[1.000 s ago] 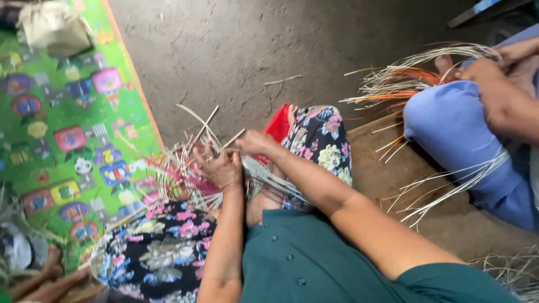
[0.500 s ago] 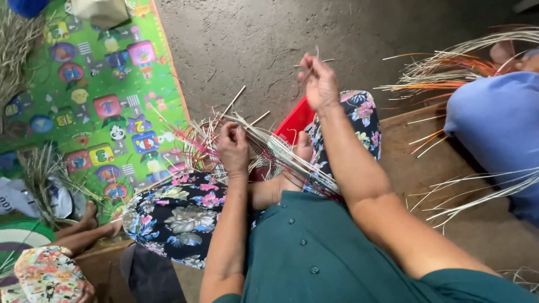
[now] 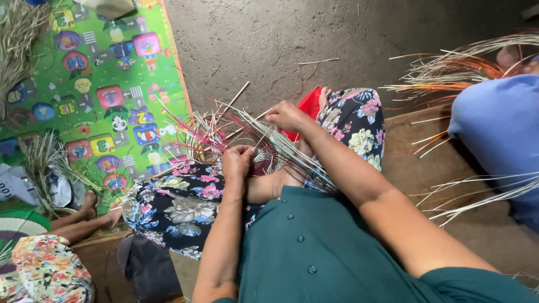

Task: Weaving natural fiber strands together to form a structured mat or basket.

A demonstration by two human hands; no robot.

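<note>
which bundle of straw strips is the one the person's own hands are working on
The bundle in the lap, pinched by the left hand and right hand; the others lie on the mat or by the blue-clad person.

To your left lies a green play mat [image 3: 95, 84] printed with coloured picture tiles, spread over a bare grey floor [image 3: 269, 39]. A loose bundle of dry straw [image 3: 19, 33] rests on the mat's far left corner, and a smaller tuft [image 3: 48, 163] sits near its lower edge. One stray straw [image 3: 318, 61] lies alone on the floor ahead of you. At your lower left, someone's bare feet [image 3: 84, 216] rest beside a floral cloth [image 3: 50, 269]. On your right, a person in blue [image 3: 499, 129] sits with pale and orange strips [image 3: 449, 67] fanning out beside them.
</note>
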